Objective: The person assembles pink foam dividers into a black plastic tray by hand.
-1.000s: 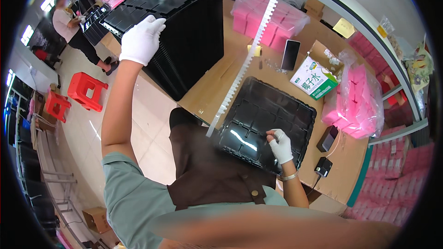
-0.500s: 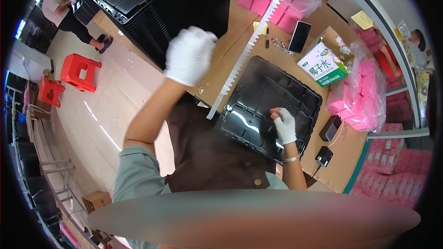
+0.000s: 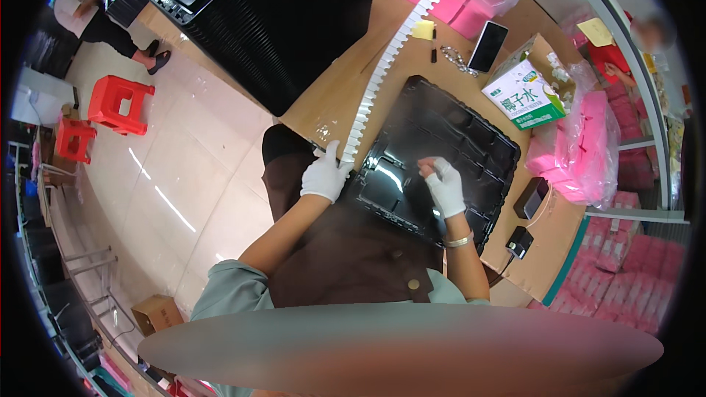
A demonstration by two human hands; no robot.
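Observation:
A long white toothed strip (image 3: 382,68) runs from the far edge of the table down to its near side, bending slightly. My left hand (image 3: 326,176), in a white glove, is closed on the strip's near end. In front of me lies a shiny black plastic tray (image 3: 471,137) with moulded compartments, tilted to my view. Over the tray is my right hand (image 3: 446,188), gloved with bare fingertips. Its fingers are curled together, and whatever they may hold is hidden.
A tall stack of black trays (image 3: 257,22) stands at the far left. Beyond my tray lie a phone (image 3: 488,46), a chain (image 3: 457,60) and a pen (image 3: 434,45). A carton (image 3: 527,88) and wrapped pink packs (image 3: 581,147) sit right. Red stools (image 3: 121,105) stand on the floor.
My left hand has come down from beside the stack to the strip's near end and closed there. The strip now bows more. The right hand stays over the tray, slightly shifted.

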